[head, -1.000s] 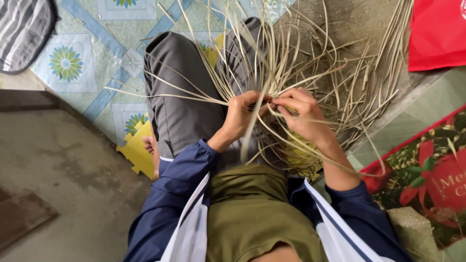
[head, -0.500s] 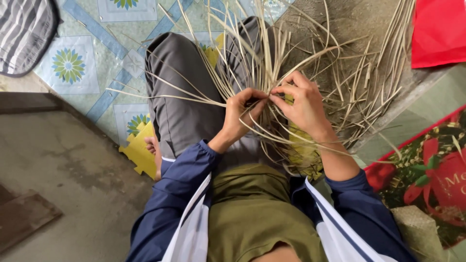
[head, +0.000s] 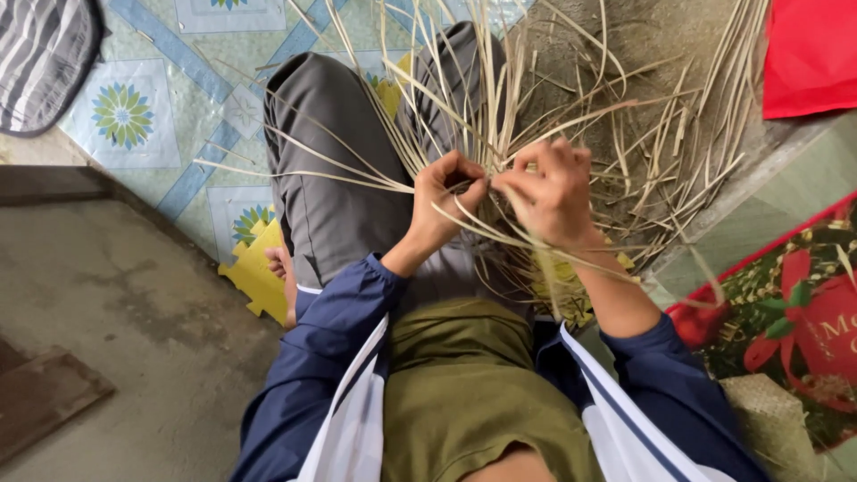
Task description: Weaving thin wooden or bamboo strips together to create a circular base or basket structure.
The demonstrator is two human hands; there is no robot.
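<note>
Pale weaving strips (head: 536,116) fan outward and away from both hands, most of them loose, unwoven and of uneven length, so the work appears to be at an early or middle stage: judged from this view, only a small core where the strips cross just beneath the hands is bound, while the long free ends remain to be worked in. Left hand (head: 451,192) is curled narrow, thumb and fingers pinching one or two strips at the crossing point; right hand (head: 549,192) sits just beside it, almost touching, fingers bent and closed on neighbouring strips. Both hands rest above the grey-trousered knees (head: 339,178), over the lap. Below the right hand a yellow-green woven patch (head: 562,290) shows between forearm and jacket (head: 330,357), but its extent is masked by the wrist. Exact weave pattern, the number of strips pinched, and the base of the piece are hidden by the hands. Farther right of the right hand a red cloth (head: 812,54) is cut off by the frame edge.
</note>
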